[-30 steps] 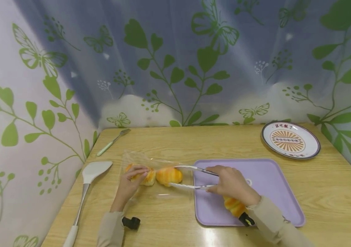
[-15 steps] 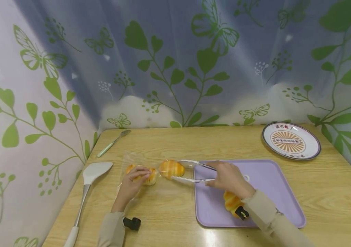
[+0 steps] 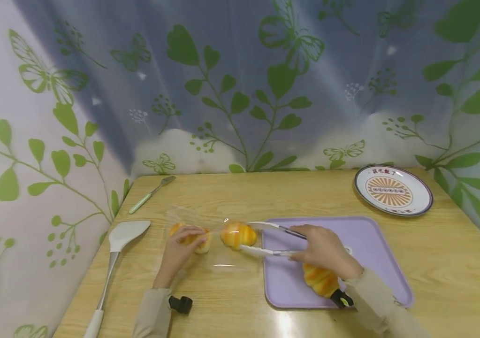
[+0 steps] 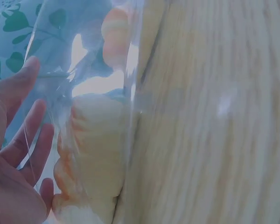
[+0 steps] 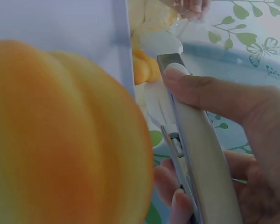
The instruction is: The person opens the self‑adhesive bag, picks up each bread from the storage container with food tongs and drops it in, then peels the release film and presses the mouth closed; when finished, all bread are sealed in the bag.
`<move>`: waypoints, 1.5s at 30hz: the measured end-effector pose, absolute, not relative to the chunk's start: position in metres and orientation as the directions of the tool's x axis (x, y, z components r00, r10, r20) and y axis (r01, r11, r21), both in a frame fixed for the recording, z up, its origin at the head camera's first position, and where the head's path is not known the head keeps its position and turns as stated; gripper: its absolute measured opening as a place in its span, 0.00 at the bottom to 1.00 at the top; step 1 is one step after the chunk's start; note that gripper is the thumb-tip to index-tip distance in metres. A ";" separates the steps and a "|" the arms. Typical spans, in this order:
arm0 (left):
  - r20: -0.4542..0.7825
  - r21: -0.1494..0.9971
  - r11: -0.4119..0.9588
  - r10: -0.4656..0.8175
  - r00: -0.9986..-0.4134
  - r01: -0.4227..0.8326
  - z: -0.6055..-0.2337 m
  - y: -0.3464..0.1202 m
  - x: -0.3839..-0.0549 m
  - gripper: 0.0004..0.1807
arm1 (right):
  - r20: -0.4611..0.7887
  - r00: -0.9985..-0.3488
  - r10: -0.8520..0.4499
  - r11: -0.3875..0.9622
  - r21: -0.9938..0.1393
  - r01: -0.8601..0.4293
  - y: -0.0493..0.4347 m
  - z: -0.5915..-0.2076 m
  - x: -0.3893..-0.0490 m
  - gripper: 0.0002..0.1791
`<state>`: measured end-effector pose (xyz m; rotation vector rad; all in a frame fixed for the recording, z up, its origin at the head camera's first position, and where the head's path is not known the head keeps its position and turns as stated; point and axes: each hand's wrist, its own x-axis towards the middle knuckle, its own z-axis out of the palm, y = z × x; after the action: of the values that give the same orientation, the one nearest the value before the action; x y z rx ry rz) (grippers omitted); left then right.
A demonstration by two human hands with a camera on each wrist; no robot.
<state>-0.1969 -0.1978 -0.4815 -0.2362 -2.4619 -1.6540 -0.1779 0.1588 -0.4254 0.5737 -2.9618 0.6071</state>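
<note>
My left hand point(image 3: 182, 246) lies on a clear plastic bag point(image 3: 231, 263), over a bread roll point(image 3: 203, 245) inside it. In the left wrist view, the thumb and fingers point(image 4: 33, 119) are spread apart against the film, beside that roll. My right hand point(image 3: 324, 249) grips metal tongs with white tips point(image 3: 271, 227); the right wrist view shows the thumb on one handle of the tongs point(image 5: 200, 149). Between the tips sits a second, orange-yellow roll point(image 3: 238, 235), seen partly through the film. A third roll point(image 3: 320, 281) rests on the purple tray point(image 3: 282, 298), below the right wrist.
At the back right stands a patterned white plate point(image 3: 419, 202). To the left lie a spatula point(image 3: 125, 234) with a white head and a small green-handled utensil point(image 3: 148, 196). A leaf-print curtain point(image 3: 231, 94) borders the wooden table point(image 3: 316, 190).
The roll between the tongs has shifted to the right, away from the roll under the left hand. The tongs and right hand have drawn slightly rightward. The left hand has stayed nearly still.
</note>
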 end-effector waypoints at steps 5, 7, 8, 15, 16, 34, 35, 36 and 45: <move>0.253 0.899 0.357 0.048 -0.966 0.253 -0.483 -0.199 -0.197 0.07 | 0.147 -0.921 -0.360 0.841 -0.376 -0.389 0.150 -0.427 -0.182 0.34; 0.256 0.900 0.350 0.059 -0.965 0.260 -0.484 -0.199 -0.196 0.06 | 0.146 -0.920 -0.365 0.838 -0.379 -0.392 0.146 -0.428 -0.183 0.34; 0.257 0.900 0.350 0.060 -0.965 0.261 -0.484 -0.200 -0.196 0.06 | 0.151 -0.918 -0.368 0.836 -0.378 -0.397 0.144 -0.428 -0.183 0.34; 0.240 0.905 0.352 0.045 -0.970 0.240 -0.486 -0.199 -0.195 0.06 | 0.158 -0.916 -0.370 0.845 -0.352 -0.402 0.139 -0.429 -0.187 0.37; 0.234 0.905 0.355 0.043 -0.971 0.234 -0.486 -0.199 -0.195 0.06 | 0.146 -0.918 -0.368 0.847 -0.354 -0.395 0.140 -0.429 -0.186 0.37; 0.247 0.902 0.360 0.019 -0.969 0.237 -0.481 -0.201 -0.196 0.07 | 0.045 -0.990 -0.131 0.854 -0.503 -0.136 0.215 -0.422 -0.122 0.41; 0.249 0.896 0.374 0.026 -0.968 0.240 -0.481 -0.202 -0.195 0.06 | 0.037 -0.993 -0.109 0.855 -0.507 -0.113 0.222 -0.424 -0.114 0.42; 0.262 0.883 0.393 0.038 -0.964 0.256 -0.481 -0.202 -0.194 0.06 | 0.032 -0.995 -0.090 0.853 -0.514 -0.094 0.229 -0.427 -0.106 0.42; 0.344 0.818 0.451 0.112 -0.932 0.357 -0.480 -0.208 -0.190 0.06 | -0.251 -0.962 0.111 0.823 -0.519 0.230 0.269 -0.452 -0.055 0.50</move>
<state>-0.1897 -0.2084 -0.4798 -0.4061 -2.4627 -1.4754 -0.0546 0.2688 -0.4517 -0.3030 -3.1993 0.9546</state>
